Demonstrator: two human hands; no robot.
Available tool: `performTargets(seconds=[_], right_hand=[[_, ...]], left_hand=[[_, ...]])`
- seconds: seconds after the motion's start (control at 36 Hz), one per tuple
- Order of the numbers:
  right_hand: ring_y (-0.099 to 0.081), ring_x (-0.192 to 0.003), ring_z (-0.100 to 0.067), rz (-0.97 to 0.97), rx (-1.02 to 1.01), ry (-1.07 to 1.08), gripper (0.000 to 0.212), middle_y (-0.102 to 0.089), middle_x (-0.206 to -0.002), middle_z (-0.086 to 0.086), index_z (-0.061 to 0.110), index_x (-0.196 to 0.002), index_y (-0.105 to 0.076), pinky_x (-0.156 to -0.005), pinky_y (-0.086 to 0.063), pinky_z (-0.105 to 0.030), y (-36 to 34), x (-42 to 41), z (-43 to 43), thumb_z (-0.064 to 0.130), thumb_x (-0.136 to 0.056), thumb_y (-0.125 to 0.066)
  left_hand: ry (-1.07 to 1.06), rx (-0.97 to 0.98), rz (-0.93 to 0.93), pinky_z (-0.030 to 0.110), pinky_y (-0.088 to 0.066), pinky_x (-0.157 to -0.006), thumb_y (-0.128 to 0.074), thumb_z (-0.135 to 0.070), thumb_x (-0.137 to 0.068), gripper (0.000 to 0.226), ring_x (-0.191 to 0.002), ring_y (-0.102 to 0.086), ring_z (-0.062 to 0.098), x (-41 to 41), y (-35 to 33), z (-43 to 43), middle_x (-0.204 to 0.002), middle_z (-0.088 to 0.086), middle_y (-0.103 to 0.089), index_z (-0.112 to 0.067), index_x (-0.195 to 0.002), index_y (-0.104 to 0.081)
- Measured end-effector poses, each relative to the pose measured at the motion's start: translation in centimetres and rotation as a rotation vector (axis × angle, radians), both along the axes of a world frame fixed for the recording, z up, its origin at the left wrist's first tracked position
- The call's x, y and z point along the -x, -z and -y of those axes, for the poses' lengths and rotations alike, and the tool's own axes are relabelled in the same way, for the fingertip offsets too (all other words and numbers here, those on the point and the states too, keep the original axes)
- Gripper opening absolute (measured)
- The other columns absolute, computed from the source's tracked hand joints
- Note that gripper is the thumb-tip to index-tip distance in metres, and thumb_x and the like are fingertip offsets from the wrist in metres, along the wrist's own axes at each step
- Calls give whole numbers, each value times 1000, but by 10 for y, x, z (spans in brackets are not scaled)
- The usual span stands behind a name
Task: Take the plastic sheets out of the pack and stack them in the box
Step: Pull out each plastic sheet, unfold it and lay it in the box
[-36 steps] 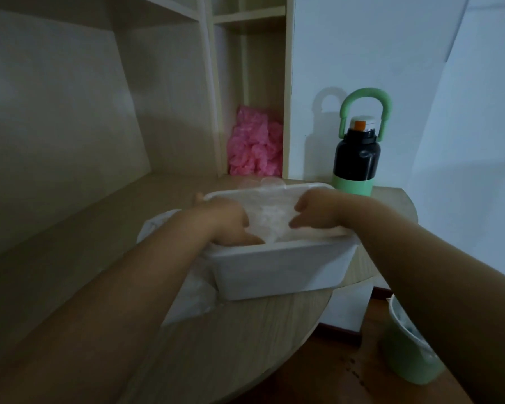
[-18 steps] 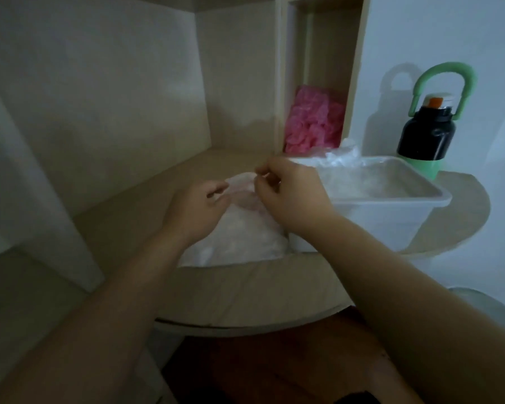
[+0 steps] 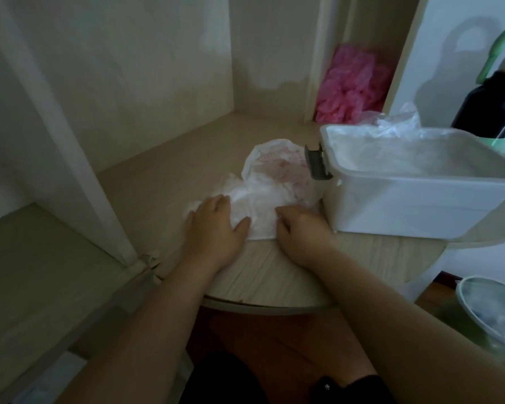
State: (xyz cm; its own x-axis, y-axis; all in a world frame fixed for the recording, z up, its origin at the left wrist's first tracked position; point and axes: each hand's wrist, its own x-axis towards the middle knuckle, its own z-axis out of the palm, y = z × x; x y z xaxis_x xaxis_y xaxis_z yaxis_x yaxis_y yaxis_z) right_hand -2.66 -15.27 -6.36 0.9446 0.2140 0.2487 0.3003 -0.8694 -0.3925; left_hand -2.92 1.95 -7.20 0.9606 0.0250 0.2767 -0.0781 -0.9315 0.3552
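Note:
A white plastic pack (image 3: 277,170) with red print lies crumpled on the wooden table, just left of the white box (image 3: 405,208). Thin clear plastic sheets (image 3: 391,150) lie inside the box, and one corner sticks up over its far rim. My left hand (image 3: 216,228) presses flat on the pack's near left part, fingers fairly straight. My right hand (image 3: 301,231) sits on the pack's near right edge close to the box wall. Its fingers are curled and pinch the white plastic there.
A pink plastic bundle (image 3: 353,86) fills a shelf niche behind the box. A black bottle (image 3: 493,109) with a green handle stands at the far right. A green bucket (image 3: 490,319) stands on the floor below the table's rounded front edge (image 3: 274,307). A grey latch (image 3: 318,164) hangs on the box's left end.
Both hands left the box, moved left to the pack and came down onto its near edge. My view swung left and down, so the box now sits at the right.

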Motion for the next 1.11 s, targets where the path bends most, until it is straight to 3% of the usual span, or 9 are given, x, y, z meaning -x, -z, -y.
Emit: performTargets(seconds=[0.14, 0.22, 0.31, 0.5, 0.69, 0.81, 0.92, 1.0, 1.11], right_hand=[[-58, -94, -26, -30, -97, -1, 39, -65, -100, -10, 9, -95, -66, -81, -40, -31, -5, 5, 0, 33, -100, -35], [-58, -99, -23, -45, -89, -7, 44, -65, -107, -7, 13, -103, -66, -87, -41, -30, -5, 5, 1, 42, -99, -34], [-54, -112, -21, -39, -11, 8, 45, -58, -126, -4, 17, -127, -57, -97, -38, -29, -2, 4, 1, 46, -94, -46], [-49, -120, -19, -3, -36, -8, 49, -51, -136, -2, 20, -135, -48, -100, -35, -28, -2, 4, 4, 45, -93, -50], [-41, -129, -22, 94, -64, -41, 60, -43, -143, -5, 19, -142, -37, -107, -31, -34, 4, 4, 4, 45, -91, -53], [-56, -112, -32, 311, -39, -70, 55, -59, -124, -14, 12, -125, -58, -95, -45, -45, 10, 5, 3, 47, -84, -50], [-62, -69, -30, 469, -112, -126, 32, -65, -79, -11, 7, -84, -66, -63, -53, -37, 10, 6, 3, 34, -82, -50], [-55, -60, -24, 507, -153, -152, 24, -58, -69, -7, 8, -70, -57, -52, -46, -30, 9, 9, 3, 28, -83, -49], [-52, -66, -19, 543, -210, -159, 23, -55, -78, -7, 9, -69, -51, -52, -43, -26, 7, 13, 3, 27, -83, -53]], left_hand=[[-45, -122, -77, 49, -11, -116, -35, -53, -97, 55, -145, -14, 24, 2, 0, 5, -157, 1, -24, -22, -142, -44], [-46, -81, -46, 50, -7, -117, -41, -50, -96, 46, -146, -12, 23, 6, -1, 4, -156, -2, -27, -28, -134, -54], [-20, -45, 45, 51, -11, -116, -49, -43, -95, 33, -144, -17, 24, 10, -2, 3, -152, -3, -36, -31, -120, -65], [57, -30, 331, 57, -20, -111, -70, -26, -84, 10, -134, -31, 35, 16, 0, 1, -140, 8, -51, -25, -78, -78], [224, 98, 677, 37, -41, -93, -61, -27, -85, 21, -116, -42, 27, 18, -1, 3, -123, 14, -56, -15, -80, -76], [298, 38, 678, 27, -47, -81, -57, -22, -89, 20, -107, -53, 23, 19, 2, 5, -116, 12, -56, -10, -85, -72], [352, 74, 603, 26, -51, -67, -55, -24, -88, 19, -94, -51, 8, 20, 0, 7, -116, -1, -47, -11, -93, -67], [244, 237, 429, 28, -52, -78, -69, -28, -82, 52, -102, -46, 3, 25, -6, 10, -130, 0, -41, -16, -128, -48], [124, 492, 241, 9, -39, -76, -81, -34, -71, 115, -93, -52, -4, 29, -14, 9, -134, -7, -43, -26, -151, 0]])
